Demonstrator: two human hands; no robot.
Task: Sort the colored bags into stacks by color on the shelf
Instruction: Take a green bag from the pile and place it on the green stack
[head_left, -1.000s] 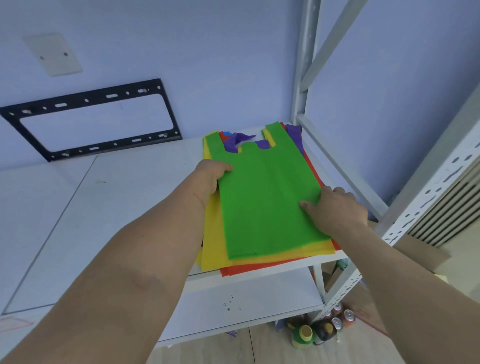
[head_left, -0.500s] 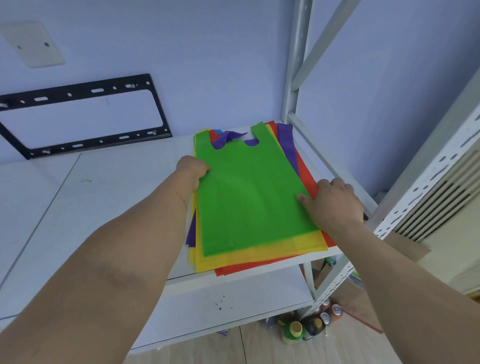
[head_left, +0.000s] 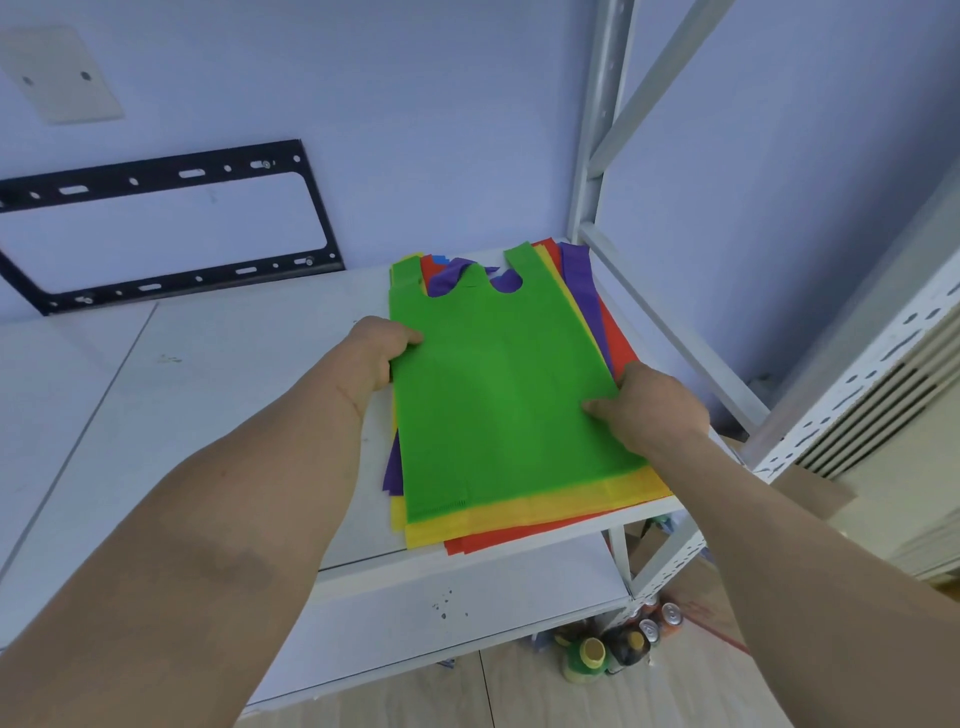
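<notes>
Topping one mixed pile on the shelf (head_left: 218, 395) – one green bag (head_left: 493, 384); left hand (head_left: 376, 349) and right hand (head_left: 652, 402) pinch its side edges, fingers clamped.

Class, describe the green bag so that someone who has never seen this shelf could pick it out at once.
Find the white shelf below the black wall bracket; a mixed pile of flat bags lies at its right end. The green bag is the top one, with the left hand and right hand at its side edges. Unlike the yellow bag, red bag and purple bag peeking out beneath, it shows whole.
</notes>
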